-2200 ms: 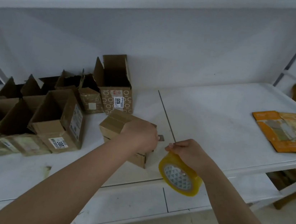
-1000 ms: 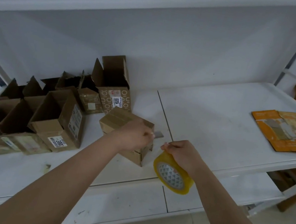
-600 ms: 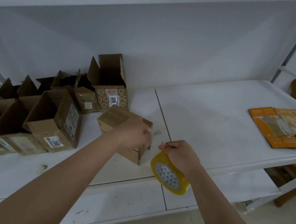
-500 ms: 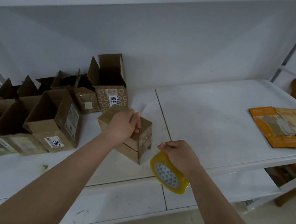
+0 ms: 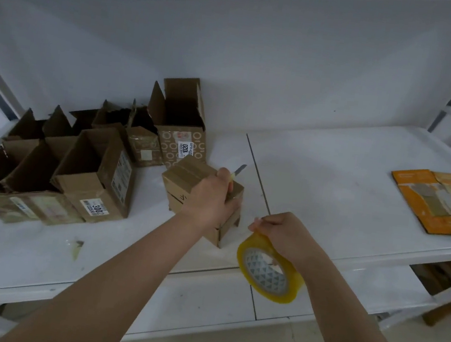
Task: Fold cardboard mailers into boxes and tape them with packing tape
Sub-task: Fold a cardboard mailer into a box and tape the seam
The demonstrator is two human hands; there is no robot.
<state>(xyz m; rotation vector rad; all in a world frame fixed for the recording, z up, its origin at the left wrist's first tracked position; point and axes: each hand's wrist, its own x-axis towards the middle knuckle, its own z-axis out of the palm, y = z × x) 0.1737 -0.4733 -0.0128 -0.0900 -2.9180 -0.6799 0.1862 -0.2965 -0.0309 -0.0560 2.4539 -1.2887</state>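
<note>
So the small cardboard box (image 5: 185,182) sits on the white shelf (image 5: 330,190) right in the middle, just in front of the open box with the 1020 label (image 5: 182,139). The left hand (image 5: 210,200) is draped over its top right side, fingers (image 5: 225,175) curled around a small cutter (image 5: 238,170) whose blade pokes out past the knuckles, pointing up and away. Can't tell whether the hand is actually pressing on the cardboard or just resting there. The box looks closed up top, plain brown, glossy strip of tape across the lid, a bit crooked on the shelf, some dark scribble on its front face

The right hand (image 5: 287,236) is just beside the box's near right corner, fingers pinched on the edge of a yellow packing tape roll (image 5: 270,268) that hangs below it over the shelf's front edge

To the left there's a cluster of open boxes (image 5: 75,168) lying on their sides, and far right some orange flat mailers (image 5: 438,201)
</note>
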